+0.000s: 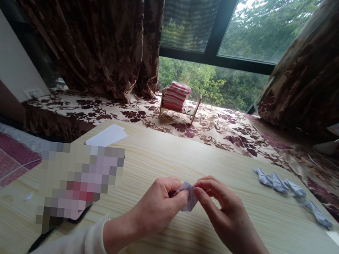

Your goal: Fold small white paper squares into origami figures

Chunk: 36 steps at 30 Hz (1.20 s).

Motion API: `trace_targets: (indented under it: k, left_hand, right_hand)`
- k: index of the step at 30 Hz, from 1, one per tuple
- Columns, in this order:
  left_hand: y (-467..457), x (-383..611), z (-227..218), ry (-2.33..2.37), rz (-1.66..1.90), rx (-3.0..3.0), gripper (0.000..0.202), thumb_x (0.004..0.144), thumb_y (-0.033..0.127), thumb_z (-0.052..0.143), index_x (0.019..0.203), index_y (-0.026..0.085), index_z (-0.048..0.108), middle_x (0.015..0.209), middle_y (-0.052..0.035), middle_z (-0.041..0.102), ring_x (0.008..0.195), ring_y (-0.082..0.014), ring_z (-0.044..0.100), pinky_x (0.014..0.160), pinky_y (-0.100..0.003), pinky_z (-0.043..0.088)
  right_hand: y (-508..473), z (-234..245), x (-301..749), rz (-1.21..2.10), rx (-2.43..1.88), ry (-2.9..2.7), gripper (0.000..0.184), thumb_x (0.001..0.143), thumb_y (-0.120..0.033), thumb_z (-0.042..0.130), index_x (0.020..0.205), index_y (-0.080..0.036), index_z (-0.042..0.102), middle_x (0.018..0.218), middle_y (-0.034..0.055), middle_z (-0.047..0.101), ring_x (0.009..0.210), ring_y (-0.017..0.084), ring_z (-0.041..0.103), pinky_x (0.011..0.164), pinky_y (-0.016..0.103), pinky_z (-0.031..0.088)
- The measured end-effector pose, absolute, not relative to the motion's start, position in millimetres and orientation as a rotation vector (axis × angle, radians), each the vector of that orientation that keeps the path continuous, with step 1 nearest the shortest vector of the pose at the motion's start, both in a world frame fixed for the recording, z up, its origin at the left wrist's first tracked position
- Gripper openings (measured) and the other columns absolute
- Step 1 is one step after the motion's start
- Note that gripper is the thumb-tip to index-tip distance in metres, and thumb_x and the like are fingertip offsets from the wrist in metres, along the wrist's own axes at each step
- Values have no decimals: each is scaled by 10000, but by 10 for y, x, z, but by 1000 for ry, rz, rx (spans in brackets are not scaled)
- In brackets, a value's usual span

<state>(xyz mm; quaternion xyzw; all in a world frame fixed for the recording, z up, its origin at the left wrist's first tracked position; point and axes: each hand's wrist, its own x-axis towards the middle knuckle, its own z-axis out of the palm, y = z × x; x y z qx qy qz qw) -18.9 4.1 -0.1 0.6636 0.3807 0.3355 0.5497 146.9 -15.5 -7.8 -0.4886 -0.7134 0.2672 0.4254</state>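
Note:
A small piece of folded paper [191, 201], pale with faint marks on it, is held up over the wooden table between both hands. My left hand [162, 200] is closed around its left side, the thumb pressed across its front. At the paper's upper right edge, the thumb and fingertips of my right hand [224, 206] are pinched together. Part of the paper is hidden behind my left thumb and fingers. Several folded paper shapes [280, 183] lie in a row on the right side of the table.
White paper sheets [105, 134] lie at the table's far left edge. Below them is a blurred-out patch [83, 182] over a flat object with a dark cord. A paper scrap [28, 196] lies farther left. Beyond the table, a small wooden rack [194, 113] holds folded striped cloths [176, 96].

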Motion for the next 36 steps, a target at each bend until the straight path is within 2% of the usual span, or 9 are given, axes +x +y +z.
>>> trace_targets:
  k: [6, 11, 13, 15, 17, 19, 29, 36]
  left_hand:
    - [16, -171, -8, 923, 763, 1632, 316, 855, 264, 463, 571, 141, 527, 650, -1, 453, 650, -119, 436, 594, -242, 331]
    - [54, -157, -38, 912, 772, 1505, 324, 810, 252, 502, 504, 148, 481, 583, 14, 417, 604, -109, 403, 567, -242, 314]
    - [78, -150, -46, 933, 773, 1353, 306, 787, 294, 528, 520, 145, 506, 544, 22, 418, 560, -104, 383, 536, -242, 303]
    - [101, -148, -54, 979, 803, 1199, 289, 759, 340, 559, 556, 134, 560, 531, 19, 453, 535, -103, 384, 519, -241, 313]
    - [123, -152, -62, 1007, 856, 1073, 272, 729, 359, 593, 598, 122, 611, 560, 3, 510, 546, -106, 410, 521, -239, 338]
    - [138, -158, -67, 994, 891, 978, 248, 706, 348, 623, 630, 113, 644, 603, -12, 557, 568, -104, 434, 526, -233, 353]
    - [138, -149, -80, 905, 896, 781, 215, 675, 318, 685, 688, 103, 676, 675, -29, 600, 643, -113, 496, 575, -236, 389]
    - [126, -159, -70, 861, 855, 829, 218, 665, 297, 686, 728, 89, 692, 700, -44, 618, 662, -122, 509, 611, -246, 392]
  right_hand:
    - [-179, -55, 1423, 746, -1243, -1784, 248, 898, -310, 494, 699, -177, 557, 665, 12, 552, 617, 131, 525, 560, 245, 448]
    - [-155, -103, 1401, 672, -1299, -1787, 271, 907, -306, 469, 684, -178, 555, 629, 9, 552, 584, 132, 525, 517, 234, 452]
    - [-136, -121, 1430, 559, -1282, -1810, 233, 915, -256, 451, 738, -180, 580, 693, 24, 590, 634, 140, 560, 565, 246, 474]
    - [-126, -127, 1469, 387, -1210, -1847, 147, 908, -199, 454, 889, -184, 598, 832, 56, 620, 747, 161, 593, 651, 272, 499]
    - [-128, -127, 1499, 230, -1141, -1909, 160, 885, -157, 482, 1013, -188, 573, 918, 77, 610, 810, 176, 597, 686, 290, 510]
    - [-135, -129, 1508, 128, -1079, -1994, 204, 861, -121, 510, 1049, -189, 551, 926, 78, 597, 816, 180, 591, 682, 298, 512]
    - [-137, -149, 1481, -14, -1028, -2147, 236, 860, -87, 504, 1063, -196, 557, 921, 80, 619, 811, 182, 590, 677, 306, 510]
    - [-146, -131, 1460, 44, -1014, -2070, 162, 865, -98, 512, 956, -199, 600, 839, 61, 623, 749, 167, 594, 636, 282, 496]
